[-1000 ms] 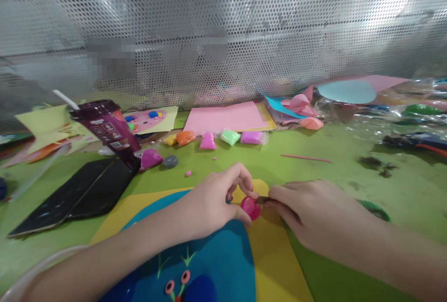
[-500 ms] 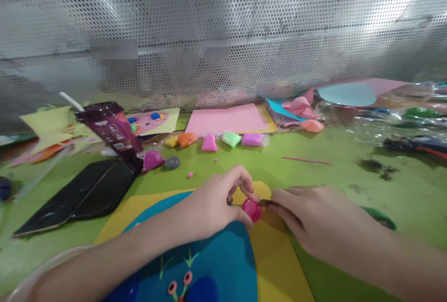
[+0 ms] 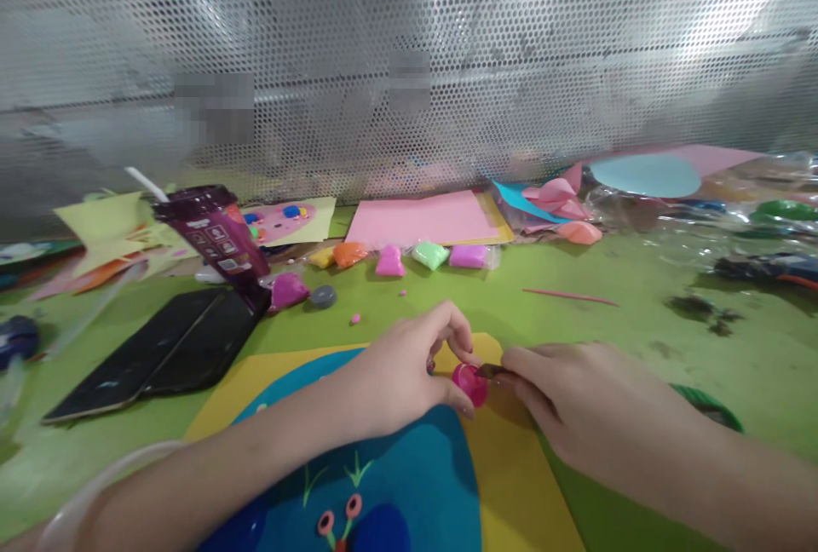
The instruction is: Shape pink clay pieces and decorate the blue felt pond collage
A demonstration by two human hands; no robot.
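A round pink clay piece (image 3: 469,385) rests on the yellow sheet (image 3: 511,458), next to the edge of a blue paper shape (image 3: 422,467). The thumb and fingertips of my left hand (image 3: 415,373) curve around its left side, holding it. In my right hand (image 3: 568,390) is a small dark flat-tipped tool (image 3: 491,371), pinched between thumb and fingers, its tip at the clay's upper right rim. On the blue paper sit clay shapes: pink eyes on stalks (image 3: 354,506), a dark blue round (image 3: 382,528) and green sprigs (image 3: 358,471).
Behind my hands lie small bags of coloured clay (image 3: 430,255), a grey lid (image 3: 323,296) and pink paper (image 3: 415,218). A purple cup (image 3: 221,237) with a straw leans beside a black case (image 3: 159,347) at left. Perforated metal (image 3: 409,41) rises behind.
The whole view has shifted slightly, so things appear a little further right. The tool's tip stays at the clay's rim, and both hands keep nearly the same pose.
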